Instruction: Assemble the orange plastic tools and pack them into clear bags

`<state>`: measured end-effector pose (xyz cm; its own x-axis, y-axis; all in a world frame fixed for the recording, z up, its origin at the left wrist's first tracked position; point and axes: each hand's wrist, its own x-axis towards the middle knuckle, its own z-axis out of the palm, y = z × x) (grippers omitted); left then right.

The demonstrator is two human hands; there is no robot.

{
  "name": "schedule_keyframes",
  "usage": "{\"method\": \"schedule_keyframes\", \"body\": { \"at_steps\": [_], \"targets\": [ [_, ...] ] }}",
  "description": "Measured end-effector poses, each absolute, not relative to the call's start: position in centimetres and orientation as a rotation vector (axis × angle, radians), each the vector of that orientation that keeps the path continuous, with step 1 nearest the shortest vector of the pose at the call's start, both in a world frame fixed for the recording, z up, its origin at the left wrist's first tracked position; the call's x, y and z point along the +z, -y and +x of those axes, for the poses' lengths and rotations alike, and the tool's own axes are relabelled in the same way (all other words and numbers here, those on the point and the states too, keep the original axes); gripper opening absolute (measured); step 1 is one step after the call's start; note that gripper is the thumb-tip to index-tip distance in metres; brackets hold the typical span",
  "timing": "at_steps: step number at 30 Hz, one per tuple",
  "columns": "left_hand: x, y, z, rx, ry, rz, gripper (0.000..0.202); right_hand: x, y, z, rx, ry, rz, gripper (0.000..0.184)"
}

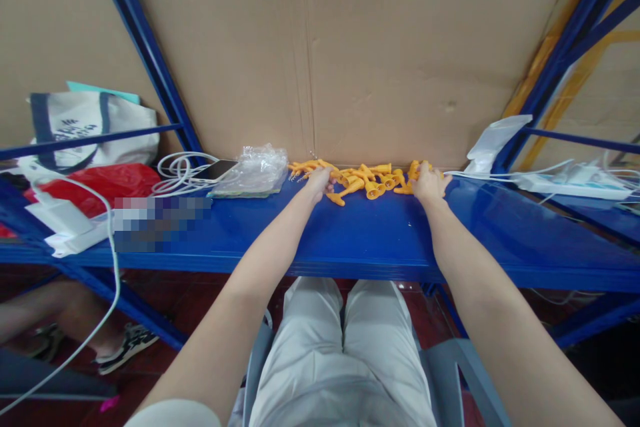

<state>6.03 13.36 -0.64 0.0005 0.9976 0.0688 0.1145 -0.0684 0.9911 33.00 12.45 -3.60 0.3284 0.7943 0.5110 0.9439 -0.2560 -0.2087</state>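
Observation:
Small orange plastic pieces lie in a loose heap on the blue shelf top, several with flared, hollow ends. At the heap's left end, some orange pieces with small metal chains lie together. My left hand is at the left part of the heap, its fingers bent inward among the pieces; what they hold, if anything, is hidden. On the right, my right hand has its fingers closed at an orange piece at the end of the heap. The hand partly covers that piece.
Left of the heap are clear plastic bags, a phone and a coiled white cable. A white power strip and cables lie at right. Cardboard backs the shelf; blue posts frame it. Another person's leg shows lower left.

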Motion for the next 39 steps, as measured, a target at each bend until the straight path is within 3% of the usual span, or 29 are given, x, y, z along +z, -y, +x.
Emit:
{"method": "schedule_keyframes", "body": {
  "at_steps": [10,20,29,35,39],
  "targets": [
    [-0.3,-13.1,6.0,1.269,-1.312,1.305,0.021,-3.3,-12.2,33.1,-0.252,1.461,-2.160,0.041],
    [-0.3,-13.4,5.6,1.420,-1.357,1.333,0.009,-4.6,-12.4,33.4,-0.406,1.500,-2.147,0.048],
    [-0.3,-15.5,5.3,1.336,-1.570,1.748,0.045,-5.0,-12.8,33.6,-0.512,1.470,-2.136,0.048],
    [-0.6,-17.6,4.6,0.918,-1.725,2.237,0.066,-4.6,-12.6,32.9,-0.484,1.433,-2.153,0.048],
    [-0.6,-18.8,4.1,0.692,-1.810,2.393,0.066,-4.6,-12.5,32.7,-0.555,1.421,-2.108,0.045]
  ]
}}
